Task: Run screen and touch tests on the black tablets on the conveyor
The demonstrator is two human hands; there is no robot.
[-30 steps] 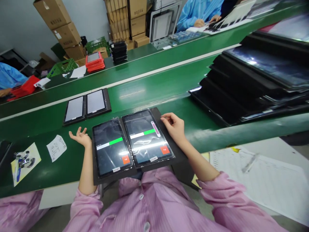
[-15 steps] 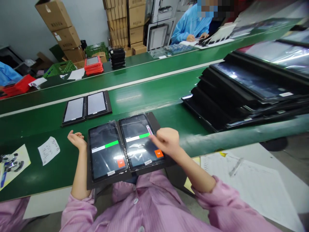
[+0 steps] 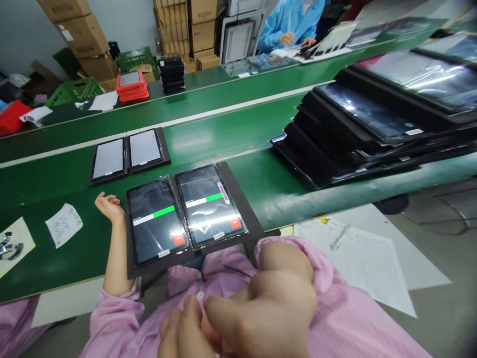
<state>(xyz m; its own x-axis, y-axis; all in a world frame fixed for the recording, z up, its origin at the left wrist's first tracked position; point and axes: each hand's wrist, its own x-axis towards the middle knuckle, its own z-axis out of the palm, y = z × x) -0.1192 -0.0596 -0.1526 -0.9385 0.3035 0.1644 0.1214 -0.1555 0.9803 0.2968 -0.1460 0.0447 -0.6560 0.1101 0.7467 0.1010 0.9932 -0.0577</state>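
Two tablets lie side by side before me on dark folded-back covers, a left tablet (image 3: 147,238) and a right tablet (image 3: 208,219). Both screens show a white and green bar and an orange button; the right one also has a small slider. Just left of the left tablet, my left hand (image 3: 109,206) rests on the green bench, palm up, fingers loosely curled and apart, holding nothing. My right hand (image 3: 253,313) is raised close to the camera, blurred, its fingers bent together with nothing visible in them. It touches neither tablet.
Behind are two white-screened tablets (image 3: 145,148). A tall stack of dark-covered tablets (image 3: 350,134) stands right, papers (image 3: 357,263) nearer. A handwritten note (image 3: 64,224) lies left. Across the green bench (image 3: 231,124) sits a person in blue (image 3: 276,30).
My right hand has left the right tablet and come down and towards the camera. My left hand has stayed beside the left tablet. The view has shifted slightly.
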